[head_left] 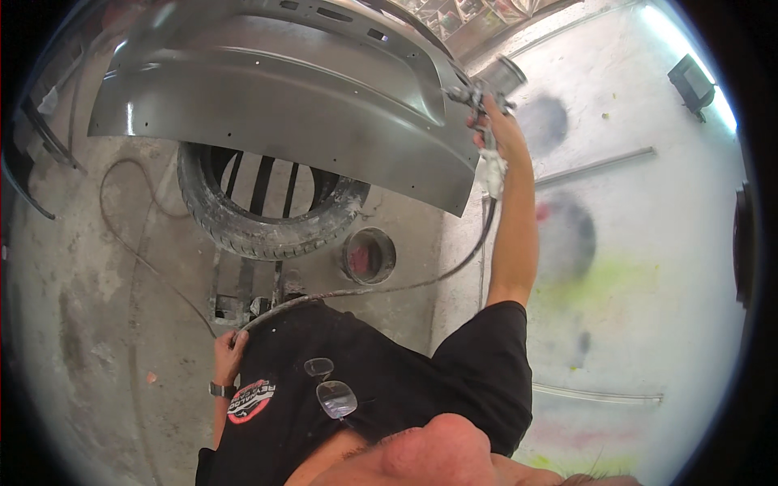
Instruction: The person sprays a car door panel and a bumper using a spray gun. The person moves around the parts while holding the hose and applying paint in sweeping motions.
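Note:
My right hand (497, 125) is closed around the handle of a silver spray gun (472, 95) with a metal cup on top, raised at the right end of a grey car body panel (284, 97). A dark hose (433, 279) drops from the gun's handle and curves down to my left hand (231, 347), whose fingers are closed on it at my waist. Below the panel lie a large tyre (267, 239) and a dark metal frame (223, 283).
A round metal can (369, 255) with red inside stands on the stained concrete floor (97, 300). A white, paint-marked wall (624, 227) rises at my right with a work lamp (689, 85) and bright tube light (721, 105). Curved dark trim pieces (53, 138) are at the far left.

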A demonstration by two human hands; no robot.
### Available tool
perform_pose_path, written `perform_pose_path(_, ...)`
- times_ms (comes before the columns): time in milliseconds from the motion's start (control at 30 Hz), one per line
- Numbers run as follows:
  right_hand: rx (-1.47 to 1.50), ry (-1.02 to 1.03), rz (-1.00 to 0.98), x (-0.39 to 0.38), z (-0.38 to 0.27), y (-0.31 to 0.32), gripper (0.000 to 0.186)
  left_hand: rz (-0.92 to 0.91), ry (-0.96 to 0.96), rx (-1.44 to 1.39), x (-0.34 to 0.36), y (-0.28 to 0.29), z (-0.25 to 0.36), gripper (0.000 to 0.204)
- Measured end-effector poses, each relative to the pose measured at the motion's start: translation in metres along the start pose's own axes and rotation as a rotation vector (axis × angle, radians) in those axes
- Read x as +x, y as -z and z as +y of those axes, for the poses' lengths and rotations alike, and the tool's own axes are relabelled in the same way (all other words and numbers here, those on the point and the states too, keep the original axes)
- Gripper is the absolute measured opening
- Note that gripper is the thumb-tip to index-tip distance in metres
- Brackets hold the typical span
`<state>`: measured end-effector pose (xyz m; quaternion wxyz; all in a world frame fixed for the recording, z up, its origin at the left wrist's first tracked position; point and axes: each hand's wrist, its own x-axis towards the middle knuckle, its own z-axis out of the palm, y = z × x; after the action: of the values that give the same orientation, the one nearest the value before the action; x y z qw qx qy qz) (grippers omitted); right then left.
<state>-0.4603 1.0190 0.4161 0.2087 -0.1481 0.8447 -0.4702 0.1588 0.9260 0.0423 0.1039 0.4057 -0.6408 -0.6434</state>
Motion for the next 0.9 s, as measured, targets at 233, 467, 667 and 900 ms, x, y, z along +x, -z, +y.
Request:
perform_pose_path(233,-0.033,0.052,0.528,-0.041,0.087,0.125,0.05,-0.119,0.013,0.039,0.013,0.003,-0.003,0.052)
perform_pose_path(467,-0.079,-0.06,0.789,-0.08,0.112,0.128,0.054,-0.181,-0.002,0.116,0.023,0.007,0.017,0.052)
perform_pose_path(667,0.143,0.048,0.254,-0.106,0.049,0.008,0.056,-0.142,0.013,0.114,0.022,0.017,0.026,0.054)
perform_pose_path(900,0.296,0.165,-0.111,-0.12,0.009,-0.06,0.06,-0.092,0.024,0.127,0.006,0.019,0.009,0.052)
